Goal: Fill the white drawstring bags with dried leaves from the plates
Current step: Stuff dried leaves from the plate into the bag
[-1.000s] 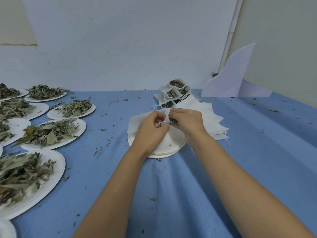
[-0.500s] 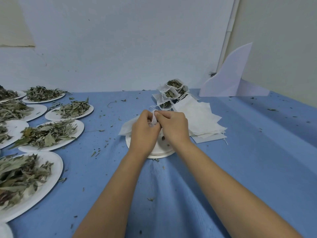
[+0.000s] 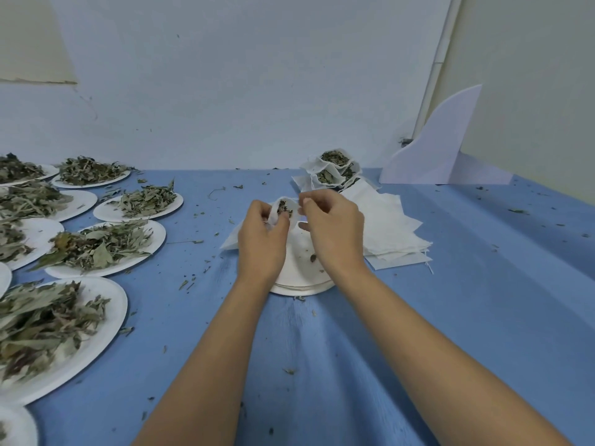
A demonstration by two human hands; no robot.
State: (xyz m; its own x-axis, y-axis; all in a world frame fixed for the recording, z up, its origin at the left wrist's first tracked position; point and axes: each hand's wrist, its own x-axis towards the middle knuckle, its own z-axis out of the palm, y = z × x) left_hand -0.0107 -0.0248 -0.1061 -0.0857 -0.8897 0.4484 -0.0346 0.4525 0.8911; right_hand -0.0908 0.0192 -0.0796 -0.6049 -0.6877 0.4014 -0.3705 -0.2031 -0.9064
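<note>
The left hand (image 3: 262,239) is gripping a small white drawstring bag (image 3: 283,209) of thin, gauzy, crumpled cloth, its fingers curling round the lower part. The right hand (image 3: 335,233) is pinching the bag's right edge between bent forefinger and thumb, with the other fingers curling loosely. The bag is hanging just above a stack of round white paper plates (image 3: 302,281) on the wrinkled blue tablecloth (image 3: 322,365). Its puckered mouth is facing up and toward the viewer, showing dark crumbled dried leaves (image 3: 284,206). Its long axis seems to be running roughly upright, though the left hand is hiding most of it. At three o'clock from the hands, flat square empty bags (image 3: 389,233) are lying in a loose, fraying pile. At one o'clock, filled bags (image 3: 331,172) are sitting heaped together. From eight to ten o'clock, leaf plates (image 3: 167,235) are holding curled grey-green leaves. Leaf crumbs are lying scattered over the cloth.
</note>
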